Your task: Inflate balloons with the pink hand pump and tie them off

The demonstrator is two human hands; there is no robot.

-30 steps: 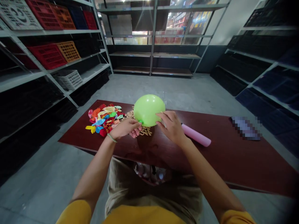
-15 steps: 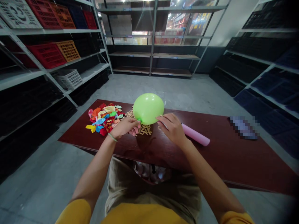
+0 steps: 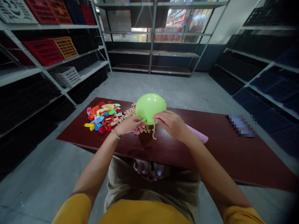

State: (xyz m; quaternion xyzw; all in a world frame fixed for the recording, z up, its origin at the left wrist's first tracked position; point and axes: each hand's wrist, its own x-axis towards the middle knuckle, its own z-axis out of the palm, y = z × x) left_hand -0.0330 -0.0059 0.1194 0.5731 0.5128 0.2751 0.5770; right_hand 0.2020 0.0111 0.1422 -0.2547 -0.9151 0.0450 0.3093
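Note:
An inflated light green balloon [image 3: 150, 107] is held above the table, its neck pinched in the fingers of my left hand [image 3: 132, 126]. Close to its right side, my right hand [image 3: 171, 123] is closed on a short beige rubber band [image 3: 154, 132], whose loose end dangles below the fingertips. Behind and beneath the balloon lies a heap of similar beige bands [image 3: 128, 113], partly hidden. To its left is a pile of flat, uninflated balloons [image 3: 106, 115] in many colours. A pink cylinder [image 3: 198, 133] lies beyond my right wrist, which covers part of it.
The dark red-brown table [image 3: 224, 155] spans the area in front of me. At its right end lies a pixelated flat object [image 3: 241, 125]. Shelving with plastic crates [image 3: 43, 51] stands on the left, bare metal shelves [image 3: 151, 51] at the back, and dark crates [image 3: 273, 84] on the right.
My right hand has moved left towards the balloon's neck, and the beige band now hangs visibly from its fingers. The balloon and my left hand have shifted slightly right.

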